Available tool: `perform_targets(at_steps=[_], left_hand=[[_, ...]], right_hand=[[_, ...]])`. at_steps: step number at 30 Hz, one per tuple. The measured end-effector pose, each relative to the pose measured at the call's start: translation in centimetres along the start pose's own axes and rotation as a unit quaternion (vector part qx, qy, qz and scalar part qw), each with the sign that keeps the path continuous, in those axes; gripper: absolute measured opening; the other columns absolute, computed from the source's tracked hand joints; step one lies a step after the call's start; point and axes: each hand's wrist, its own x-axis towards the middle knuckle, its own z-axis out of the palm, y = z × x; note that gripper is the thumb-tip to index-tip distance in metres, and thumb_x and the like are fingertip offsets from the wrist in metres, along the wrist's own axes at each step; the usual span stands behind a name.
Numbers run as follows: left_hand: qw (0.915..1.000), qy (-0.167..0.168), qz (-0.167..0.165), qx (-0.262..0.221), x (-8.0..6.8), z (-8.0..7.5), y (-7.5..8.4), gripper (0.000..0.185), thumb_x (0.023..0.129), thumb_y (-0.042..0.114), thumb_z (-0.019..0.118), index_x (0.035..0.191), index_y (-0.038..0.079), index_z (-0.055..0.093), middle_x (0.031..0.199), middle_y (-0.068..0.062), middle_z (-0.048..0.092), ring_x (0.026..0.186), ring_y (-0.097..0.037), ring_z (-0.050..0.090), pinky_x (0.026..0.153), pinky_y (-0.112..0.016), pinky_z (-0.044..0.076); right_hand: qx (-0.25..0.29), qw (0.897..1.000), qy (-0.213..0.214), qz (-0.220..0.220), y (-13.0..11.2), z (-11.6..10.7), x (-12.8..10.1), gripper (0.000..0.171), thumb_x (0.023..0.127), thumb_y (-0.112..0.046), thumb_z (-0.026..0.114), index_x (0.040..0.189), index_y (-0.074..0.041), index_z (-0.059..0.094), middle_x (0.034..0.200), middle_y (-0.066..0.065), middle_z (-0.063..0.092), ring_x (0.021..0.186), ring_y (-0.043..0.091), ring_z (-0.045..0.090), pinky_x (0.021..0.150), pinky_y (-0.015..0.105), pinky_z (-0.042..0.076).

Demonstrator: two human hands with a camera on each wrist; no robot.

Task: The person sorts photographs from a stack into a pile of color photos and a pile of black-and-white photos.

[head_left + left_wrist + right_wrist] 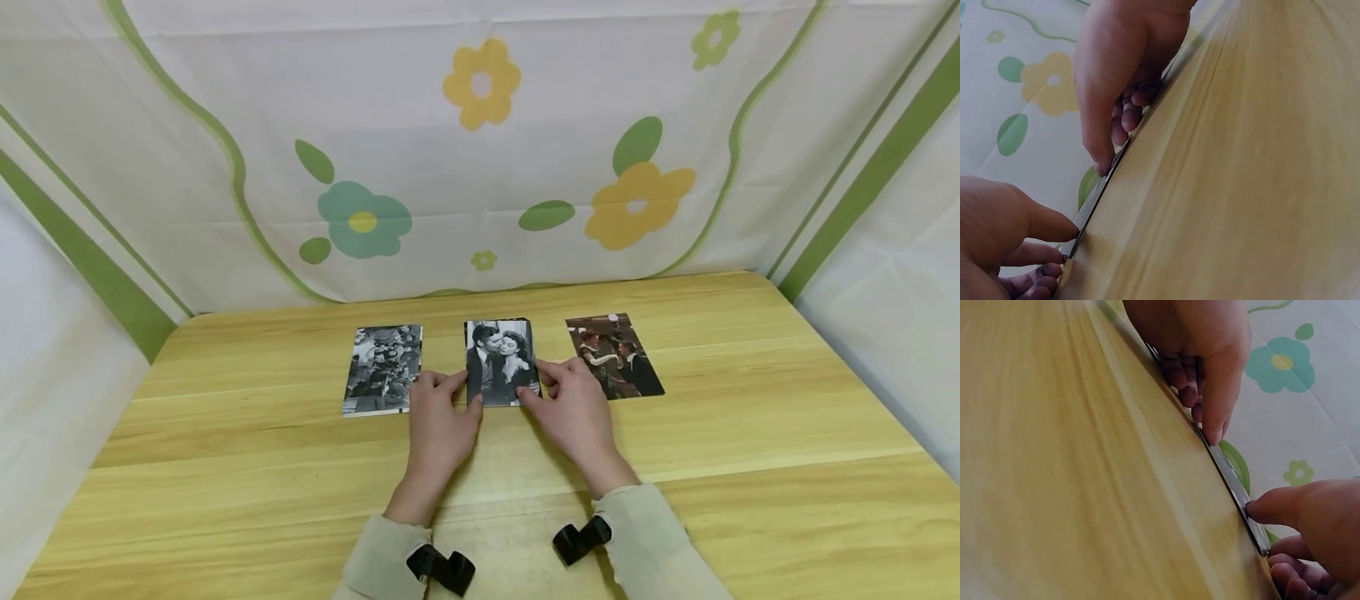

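A small stack of photo cards [497,354] lies on the wooden table, its top card a black-and-white picture of a couple close together. Dark edges of another card peek out behind its top. My left hand [438,427] holds the stack at its lower left, thumb at the near corner and index finger along the side. On the opposite side my right hand [577,412] pinches the lower right, its thumb [1263,509] resting on the top card. Both wrist views show the stack edge-on, low against the tabletop.
Left of the stack lies a black-and-white crowd photo [384,367], partly behind the left hand. A colour photo [633,362] lies at the right, overlapped by the right hand. A flowered white cloth [450,167] hangs behind the wooden table [225,483].
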Motion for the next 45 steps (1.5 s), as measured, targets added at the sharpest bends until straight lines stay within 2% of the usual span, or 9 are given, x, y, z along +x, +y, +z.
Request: perform_targets(at_steps=[10, 17, 23, 27, 32, 37, 45], left_hand=[[0.9997, 0.008, 0.003, -0.024, -0.1, 0.0, 0.0, 0.041, 0.086, 0.001, 0.081, 0.126, -0.007, 0.075, 0.11, -0.021, 0.064, 0.107, -0.037, 0.055, 0.093, -0.051, 0.048], [0.9981, 0.017, 0.004, -0.059, -0.3, -0.1, 0.2, 0.04, 0.086, -0.002, 0.08, 0.125, -0.008, 0.074, 0.107, -0.018, 0.066, 0.1, -0.031, 0.058, 0.089, -0.041, 0.047], [0.9941, 0.021, -0.006, -0.106, -0.2, -0.4, 0.5, 0.039, 0.086, -0.006, 0.079, 0.124, -0.009, 0.073, 0.104, -0.019, 0.068, 0.092, -0.028, 0.065, 0.082, -0.033, 0.054], [0.9877, 0.014, -0.036, -0.151, 0.1, -0.7, 0.6, 0.038, 0.087, -0.007, 0.077, 0.125, -0.006, 0.074, 0.108, -0.02, 0.071, 0.095, -0.028, 0.07, 0.08, -0.026, 0.057], [0.9741, -0.004, -0.078, -0.212, 0.3, -1.7, 1.3, 0.038, 0.09, -0.008, 0.075, 0.128, -0.003, 0.073, 0.114, -0.021, 0.073, 0.1, -0.026, 0.071, 0.085, -0.024, 0.06], [0.9648, -0.013, -0.089, -0.247, 0.4, -2.9, 2.1, 0.038, 0.092, -0.006, 0.074, 0.129, -0.001, 0.073, 0.116, -0.019, 0.072, 0.102, -0.024, 0.069, 0.083, -0.02, 0.057], [0.9582, -0.012, -0.093, -0.27, 0.4, -4.8, 3.3, 0.037, 0.093, -0.003, 0.074, 0.129, 0.004, 0.074, 0.118, -0.016, 0.072, 0.105, -0.023, 0.068, 0.083, -0.019, 0.055]], right_hand=[[0.013, 1.0, -0.002, 0.0, -0.2, 0.0, -0.1, 0.06, 0.09, -0.034, 0.085, 0.142, -0.009, 0.07, 0.106, 0.006, 0.06, 0.087, 0.02, 0.055, 0.075, 0.032, 0.043], [0.043, 0.999, -0.007, 0.01, -0.2, -0.1, -0.1, 0.062, 0.09, -0.032, 0.085, 0.144, -0.009, 0.067, 0.114, 0.007, 0.064, 0.093, 0.02, 0.057, 0.079, 0.033, 0.044], [0.098, 0.995, -0.002, 0.015, -0.3, -0.2, -0.1, 0.06, 0.089, -0.025, 0.086, 0.145, -0.011, 0.067, 0.12, 0.008, 0.066, 0.099, 0.022, 0.061, 0.085, 0.034, 0.049], [0.122, 0.992, -0.002, 0.015, -0.4, -0.4, -0.1, 0.06, 0.09, -0.022, 0.086, 0.146, -0.012, 0.066, 0.12, 0.008, 0.066, 0.102, 0.023, 0.065, 0.091, 0.036, 0.053], [0.145, 0.989, 0.001, 0.016, -1.2, -1.2, -0.2, 0.062, 0.09, -0.02, 0.085, 0.148, -0.014, 0.064, 0.12, 0.007, 0.064, 0.105, 0.023, 0.064, 0.092, 0.035, 0.053], [0.158, 0.987, 0.013, 0.0, -2.2, -2.5, -0.6, 0.061, 0.092, -0.021, 0.083, 0.15, -0.017, 0.064, 0.121, 0.006, 0.064, 0.107, 0.022, 0.064, 0.09, 0.033, 0.052], [0.171, 0.984, 0.031, -0.031, -3.7, -4.1, -1.2, 0.056, 0.093, -0.019, 0.081, 0.148, -0.014, 0.065, 0.122, 0.007, 0.065, 0.106, 0.021, 0.064, 0.083, 0.021, 0.053]])
